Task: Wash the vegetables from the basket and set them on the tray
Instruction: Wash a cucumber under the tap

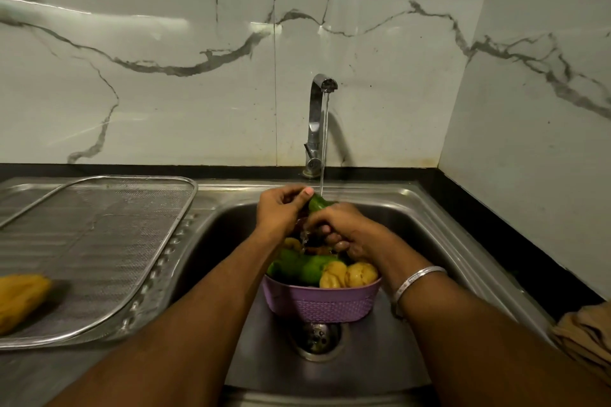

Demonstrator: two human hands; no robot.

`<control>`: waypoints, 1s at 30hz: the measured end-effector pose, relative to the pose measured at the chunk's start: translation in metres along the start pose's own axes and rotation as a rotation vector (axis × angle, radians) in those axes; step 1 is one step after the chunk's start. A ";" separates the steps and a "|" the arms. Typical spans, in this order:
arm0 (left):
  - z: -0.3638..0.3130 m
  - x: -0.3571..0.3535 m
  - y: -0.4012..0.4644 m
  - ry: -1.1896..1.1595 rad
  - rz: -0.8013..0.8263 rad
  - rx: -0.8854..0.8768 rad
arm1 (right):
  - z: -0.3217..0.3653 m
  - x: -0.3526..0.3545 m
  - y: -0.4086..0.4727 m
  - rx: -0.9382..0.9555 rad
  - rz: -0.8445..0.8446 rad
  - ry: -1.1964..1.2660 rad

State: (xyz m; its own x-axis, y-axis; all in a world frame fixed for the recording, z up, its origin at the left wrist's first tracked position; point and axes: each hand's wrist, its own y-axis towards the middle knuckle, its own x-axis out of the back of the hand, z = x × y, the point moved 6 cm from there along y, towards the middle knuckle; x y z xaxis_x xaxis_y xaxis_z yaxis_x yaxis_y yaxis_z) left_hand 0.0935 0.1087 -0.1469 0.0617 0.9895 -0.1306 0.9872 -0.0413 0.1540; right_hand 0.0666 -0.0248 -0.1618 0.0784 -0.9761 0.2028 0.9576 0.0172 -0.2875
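Head view looks down on a stainless steel sink (pixel 413 228) set in a black countertop (pixel 496 208), with white marble-veined wall tiles (pixel 165 92) behind and to the right. At twelve o'clock a chrome tap (pixel 315 122) runs a thin stream of water (pixel 324 142) onto a green vegetable (pixel 319 202), which both hands hold over the basin. The left hand (pixel 281 211) curls round its near side, thumb up; the right hand (pixel 344 228) wraps it from the right, fingers clenched on it, a silver bangle (pixel 416 281) on that wrist. Just below, toward six o'clock, a purple woven plastic basket (pixel 320 302) sits in the basin above the round metal drain (pixel 317 339), loaded with green and yellow vegetables (pixel 347 274). At nine o'clock a wire-mesh metal tray (pixel 99 225) lies on the ribbed draining board (pixel 20 208), one yellow vegetable (pixel 20 297) on its near left part. A tan cloth (pixel 585 337) shows at four o'clock.
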 end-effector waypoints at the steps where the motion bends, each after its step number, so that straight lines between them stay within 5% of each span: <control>1: -0.003 -0.002 -0.001 -0.062 0.022 0.003 | -0.003 -0.003 -0.003 -0.058 0.126 0.155; 4: -0.008 -0.011 -0.003 -0.245 0.114 0.048 | 0.000 -0.001 -0.007 -0.101 0.258 0.392; 6: -0.002 -0.014 -0.002 -0.244 0.125 0.097 | -0.001 0.010 -0.003 -0.051 0.063 0.206; 9: 0.008 -0.015 -0.002 0.298 0.177 -0.029 | 0.003 0.030 -0.002 0.104 -0.372 -0.353; 12: 0.014 -0.025 -0.009 0.974 0.289 -0.251 | 0.017 0.027 -0.013 0.223 -0.514 -0.827; 16: 0.005 -0.030 -0.011 1.122 0.231 -0.403 | 0.030 0.023 -0.023 0.390 -0.545 -1.068; 25: -0.004 -0.038 -0.016 1.167 0.171 -0.366 | 0.022 0.040 -0.029 0.504 -0.555 -0.838; 30: 0.013 -0.035 -0.015 0.535 0.181 0.114 | 0.020 0.033 -0.029 0.482 -0.534 -0.550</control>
State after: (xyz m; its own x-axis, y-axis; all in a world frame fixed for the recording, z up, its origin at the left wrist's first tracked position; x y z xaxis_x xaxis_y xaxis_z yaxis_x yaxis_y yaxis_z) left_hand 0.0784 0.0730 -0.1577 0.1774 0.8964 0.4063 0.9793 -0.2015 0.0170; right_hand 0.0474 -0.0532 -0.1281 -0.4064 -0.6408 0.6512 0.9072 -0.1982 0.3711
